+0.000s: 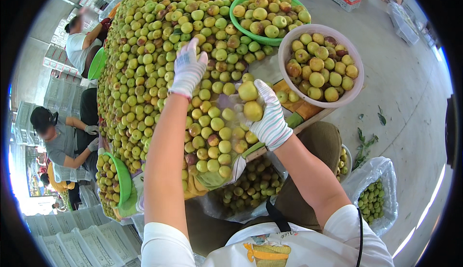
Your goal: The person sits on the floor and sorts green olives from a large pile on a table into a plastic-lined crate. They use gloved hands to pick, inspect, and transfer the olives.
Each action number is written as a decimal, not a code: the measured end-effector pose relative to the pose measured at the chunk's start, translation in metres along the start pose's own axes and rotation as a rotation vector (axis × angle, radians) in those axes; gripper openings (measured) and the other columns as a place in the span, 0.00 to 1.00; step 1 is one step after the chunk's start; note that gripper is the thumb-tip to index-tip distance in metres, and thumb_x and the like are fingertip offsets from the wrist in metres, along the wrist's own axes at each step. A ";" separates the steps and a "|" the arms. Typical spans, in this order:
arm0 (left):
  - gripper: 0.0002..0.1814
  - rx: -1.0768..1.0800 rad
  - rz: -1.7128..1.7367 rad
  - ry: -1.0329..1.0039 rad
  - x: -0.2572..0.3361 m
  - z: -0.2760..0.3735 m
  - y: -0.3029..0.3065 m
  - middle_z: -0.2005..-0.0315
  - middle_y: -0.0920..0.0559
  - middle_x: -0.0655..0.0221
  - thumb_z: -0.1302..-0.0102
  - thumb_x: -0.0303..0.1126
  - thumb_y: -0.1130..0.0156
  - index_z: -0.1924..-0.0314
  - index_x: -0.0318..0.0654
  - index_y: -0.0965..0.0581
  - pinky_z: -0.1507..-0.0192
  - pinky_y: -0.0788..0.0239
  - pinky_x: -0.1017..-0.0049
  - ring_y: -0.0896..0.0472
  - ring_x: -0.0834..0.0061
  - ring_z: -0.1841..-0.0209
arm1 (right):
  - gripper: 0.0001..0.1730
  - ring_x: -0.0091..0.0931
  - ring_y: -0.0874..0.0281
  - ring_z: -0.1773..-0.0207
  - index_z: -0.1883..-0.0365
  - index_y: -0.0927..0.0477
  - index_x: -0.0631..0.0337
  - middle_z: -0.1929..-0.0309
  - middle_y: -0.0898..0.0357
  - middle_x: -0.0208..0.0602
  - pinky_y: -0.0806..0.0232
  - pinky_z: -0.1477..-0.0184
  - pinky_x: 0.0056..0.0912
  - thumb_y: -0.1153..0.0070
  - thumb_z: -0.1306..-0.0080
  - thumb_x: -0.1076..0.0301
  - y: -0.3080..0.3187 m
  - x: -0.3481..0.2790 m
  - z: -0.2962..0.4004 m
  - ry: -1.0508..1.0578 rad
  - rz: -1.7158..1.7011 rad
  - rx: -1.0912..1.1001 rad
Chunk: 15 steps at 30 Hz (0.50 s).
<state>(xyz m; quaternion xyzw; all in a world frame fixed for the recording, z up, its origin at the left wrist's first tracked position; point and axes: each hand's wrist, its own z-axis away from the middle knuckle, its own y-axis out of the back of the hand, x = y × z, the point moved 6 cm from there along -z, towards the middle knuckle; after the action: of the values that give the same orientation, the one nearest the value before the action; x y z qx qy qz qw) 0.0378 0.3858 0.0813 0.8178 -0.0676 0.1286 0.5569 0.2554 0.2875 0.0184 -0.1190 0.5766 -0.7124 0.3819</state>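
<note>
A large heap of green and brownish jujube fruits [144, 50] covers the table before me. My left hand [188, 68], in a striped white glove, reaches palm down over the heap, fingers touching fruits near its middle; whether it grips one is hidden. My right hand [266, 117], gloved alike, holds two yellow-green jujubes [252, 110] between thumb and fingers, above the table's near edge. Right of the heap stand a green plastic basket [235, 20] and a pale pink plastic basket [356, 86], both full of browner fruits.
Below the table edge lies a plastic-lined container of fruits [249, 191]. A lined crate [389, 194] of green fruits stands on the floor at right, near leafy twigs [363, 144]. Two people sit across at left, by another green basket [124, 180] and stacked crates [90, 238].
</note>
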 end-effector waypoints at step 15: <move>0.23 -0.349 -0.282 0.002 0.029 0.014 -0.048 0.46 0.24 0.58 0.35 0.37 0.40 0.39 0.54 0.29 0.44 0.29 0.58 0.23 0.54 0.45 | 0.28 0.29 0.20 0.55 0.45 0.23 0.56 0.51 0.18 0.39 0.25 0.57 0.32 0.49 0.31 0.42 -0.002 -0.002 -0.001 -0.007 0.007 -0.010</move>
<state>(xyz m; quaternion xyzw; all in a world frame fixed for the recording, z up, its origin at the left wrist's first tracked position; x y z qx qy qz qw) 0.0794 0.3918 0.0415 0.7104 0.0269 0.0363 0.7024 0.2558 0.2896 0.0203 -0.1216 0.5794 -0.7075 0.3860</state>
